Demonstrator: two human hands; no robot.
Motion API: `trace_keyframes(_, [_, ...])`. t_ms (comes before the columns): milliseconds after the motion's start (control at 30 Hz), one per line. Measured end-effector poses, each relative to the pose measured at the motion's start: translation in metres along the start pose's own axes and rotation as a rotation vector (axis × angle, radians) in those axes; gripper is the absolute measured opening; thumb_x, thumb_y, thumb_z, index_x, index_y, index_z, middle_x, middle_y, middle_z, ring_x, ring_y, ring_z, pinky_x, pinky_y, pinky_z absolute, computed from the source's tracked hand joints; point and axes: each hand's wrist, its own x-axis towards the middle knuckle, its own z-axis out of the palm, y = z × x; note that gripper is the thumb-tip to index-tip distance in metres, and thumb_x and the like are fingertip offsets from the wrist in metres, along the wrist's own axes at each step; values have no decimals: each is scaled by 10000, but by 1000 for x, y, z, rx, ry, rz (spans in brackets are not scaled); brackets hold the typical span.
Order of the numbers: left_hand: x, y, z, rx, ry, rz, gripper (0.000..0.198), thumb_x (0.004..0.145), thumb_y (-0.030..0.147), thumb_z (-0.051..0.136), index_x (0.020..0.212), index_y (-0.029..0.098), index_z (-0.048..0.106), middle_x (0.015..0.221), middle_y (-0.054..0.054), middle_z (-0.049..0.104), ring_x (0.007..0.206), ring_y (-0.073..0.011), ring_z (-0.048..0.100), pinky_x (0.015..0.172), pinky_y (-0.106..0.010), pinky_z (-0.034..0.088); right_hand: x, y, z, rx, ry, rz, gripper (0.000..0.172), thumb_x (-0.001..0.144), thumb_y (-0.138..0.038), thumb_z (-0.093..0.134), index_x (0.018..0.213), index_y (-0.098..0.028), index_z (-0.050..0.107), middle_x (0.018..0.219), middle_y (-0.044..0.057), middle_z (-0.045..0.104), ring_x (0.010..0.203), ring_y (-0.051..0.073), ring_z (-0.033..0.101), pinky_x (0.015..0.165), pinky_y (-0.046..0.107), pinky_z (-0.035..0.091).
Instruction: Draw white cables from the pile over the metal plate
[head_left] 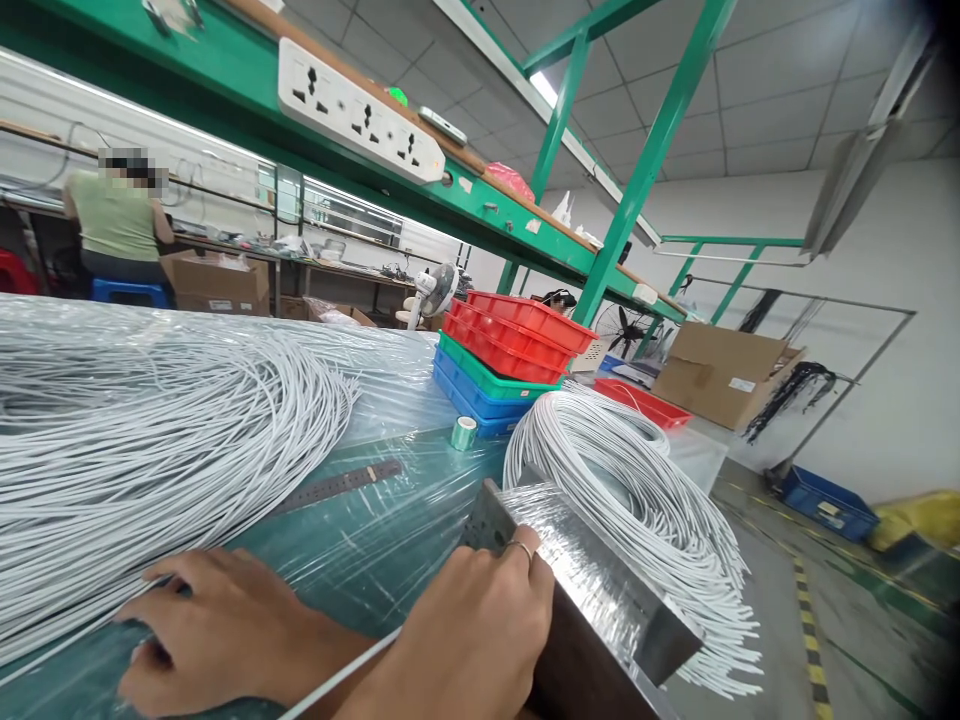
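My arms cross. At the right, my left hand [480,610] is closed against the dark side of a metal block [600,570] whose sloping top is shiny. A single white cable [341,680] runs into this hand from the lower left. Farther left, my right hand [232,630] reaches over the near edge of a big bundle of white cables [172,440]. Its fingers are bent, with the thumb apart from them, and the fingertips are near the outermost cables. The right forearm passes behind the single cable and my left wrist.
A coil of white cables [637,490] lies behind the metal block. Stacked red, green and blue trays [517,345] stand near a tape roll [464,433] and a steel ruler [337,487]. A green shelf with a power strip [360,115] hangs above. A person [116,220] sits far left.
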Motion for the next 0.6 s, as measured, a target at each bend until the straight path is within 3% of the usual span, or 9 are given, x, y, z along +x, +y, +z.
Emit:
trace_keyframes(167, [2,3,-2,-5,-27,-21,388,701,-17,410,991,142,613,1170,-134,656,562,-239,633,477,-382,538,1,-1,2,-105,52,-5,452,908,-432,399,1272,-214,555,1390,34,535,1164,172,581,1035,296,478])
trace_keyframes(433, [0,8,3,68,54,51,237,834,83,480,1006,99,643,1163,-208,655,513,-198,608,417,-330,417,-2,0,-1,-133,50,-44,477,919,-431,359,1283,-205,568,1409,43,531,1184,169,578,1005,282,493])
trace_keyframes(600, [0,8,2,138,122,85,253,804,75,490,1003,89,645,1130,-218,682,488,-184,597,382,-324,325,-3,2,8,-100,70,-29,511,898,-458,390,1306,-199,554,1413,34,529,1205,178,571,1036,285,470])
